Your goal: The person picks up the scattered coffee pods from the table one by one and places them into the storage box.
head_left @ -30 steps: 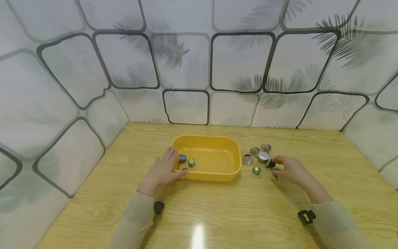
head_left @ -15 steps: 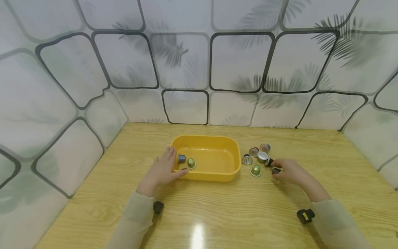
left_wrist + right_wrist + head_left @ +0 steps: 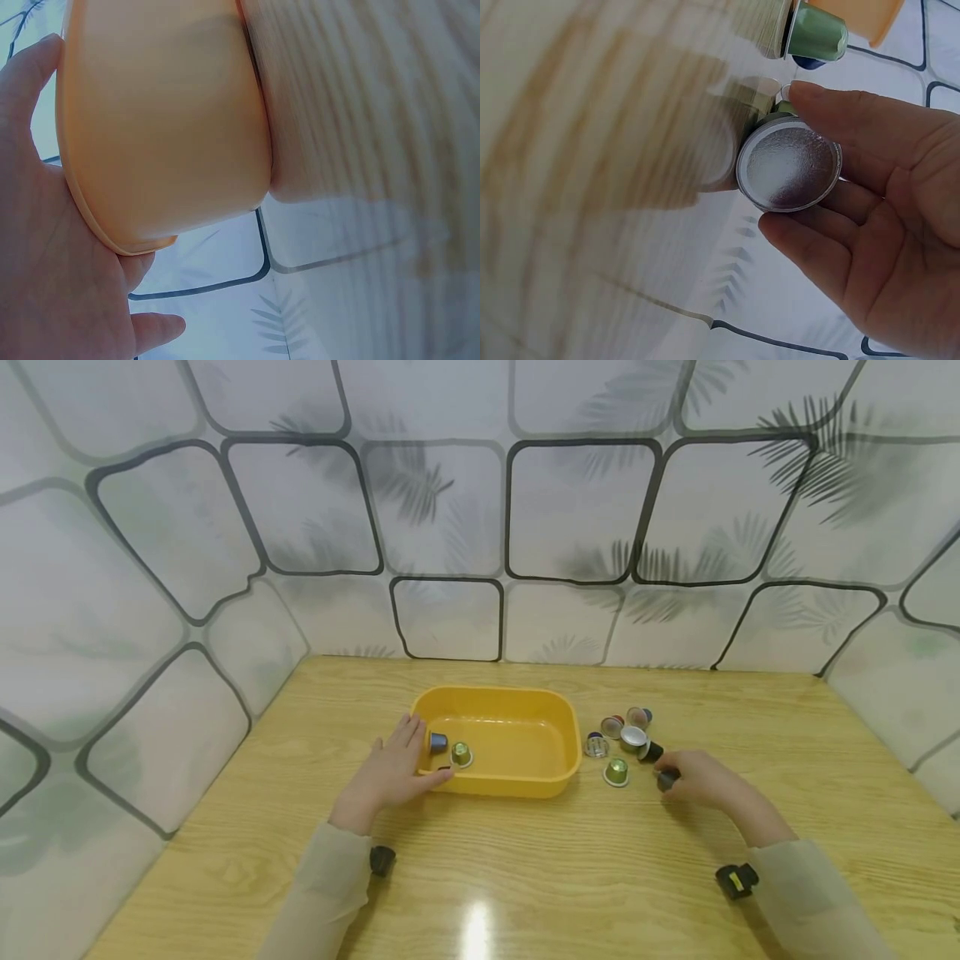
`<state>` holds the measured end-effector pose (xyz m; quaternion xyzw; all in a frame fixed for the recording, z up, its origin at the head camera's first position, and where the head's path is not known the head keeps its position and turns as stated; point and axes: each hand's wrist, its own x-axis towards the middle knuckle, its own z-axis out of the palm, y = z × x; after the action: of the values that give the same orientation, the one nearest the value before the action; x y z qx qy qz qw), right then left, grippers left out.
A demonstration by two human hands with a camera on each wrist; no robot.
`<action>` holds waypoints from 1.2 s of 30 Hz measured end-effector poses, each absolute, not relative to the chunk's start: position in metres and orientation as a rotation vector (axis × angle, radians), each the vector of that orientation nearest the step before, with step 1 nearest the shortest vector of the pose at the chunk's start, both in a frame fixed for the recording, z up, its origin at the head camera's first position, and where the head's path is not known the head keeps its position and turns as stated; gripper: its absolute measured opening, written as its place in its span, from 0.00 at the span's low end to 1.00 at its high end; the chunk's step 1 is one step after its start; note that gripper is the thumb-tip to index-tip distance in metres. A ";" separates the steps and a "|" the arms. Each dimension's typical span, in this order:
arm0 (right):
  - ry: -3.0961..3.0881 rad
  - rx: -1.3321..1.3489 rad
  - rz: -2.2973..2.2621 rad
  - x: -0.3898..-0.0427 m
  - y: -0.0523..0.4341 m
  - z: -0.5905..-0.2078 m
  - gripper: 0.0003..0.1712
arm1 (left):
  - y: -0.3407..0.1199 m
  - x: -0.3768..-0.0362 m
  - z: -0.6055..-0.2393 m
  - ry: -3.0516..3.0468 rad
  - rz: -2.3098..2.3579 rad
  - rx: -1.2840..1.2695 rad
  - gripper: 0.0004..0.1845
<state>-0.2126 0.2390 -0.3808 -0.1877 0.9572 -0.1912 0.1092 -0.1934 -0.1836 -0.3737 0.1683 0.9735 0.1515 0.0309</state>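
My left hand (image 3: pixel 386 774) rests on the left end of a yellow plastic bin (image 3: pixel 525 787). Its straight fingers lie along the left rim and its thumb reaches over the front rim. A blue coffee capsule (image 3: pixel 438 742) and a green one (image 3: pixel 461 753) lie in the bin, near that hand. To the right of the bin, my right hand (image 3: pixel 701 779) pinches a dark coffee capsule (image 3: pixel 667 780) between thumb and fingers. In the right wrist view the silver lid of this capsule (image 3: pixel 789 163) faces the camera, and it stands on its side close to the tabletop.
Between bin and right hand sit several more capsules: a green one (image 3: pixel 617 772), a black one (image 3: pixel 651 751), one with a white lid (image 3: pixel 633 738) and others behind. A patterned wall (image 3: pixel 450 618) closes off the back of the wooden table (image 3: pixel 540 868).
My right hand has shifted slightly toward me, away from the black capsule beside it, and the dark capsule in its fingers shows more clearly. The left hand and the bin keep their place.
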 end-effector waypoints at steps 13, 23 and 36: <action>2.799 -0.590 -0.549 -0.211 0.240 -0.379 0.23 | -0.184 -0.194 -0.376 3.015 0.468 0.525 0.48; 2.834 -0.594 -0.584 -0.209 0.238 -0.378 0.22 | -0.184 -0.195 -0.377 3.012 0.467 0.513 0.49; 2.923 -0.627 -0.624 -0.202 0.228 -0.357 0.21 | -0.184 -0.194 -0.376 3.016 0.469 0.523 0.48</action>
<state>-0.2016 0.2282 -0.3566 -0.2051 0.9562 -0.2041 0.0437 -0.1941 -0.1841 -0.3764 0.1690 0.9737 0.1513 0.0225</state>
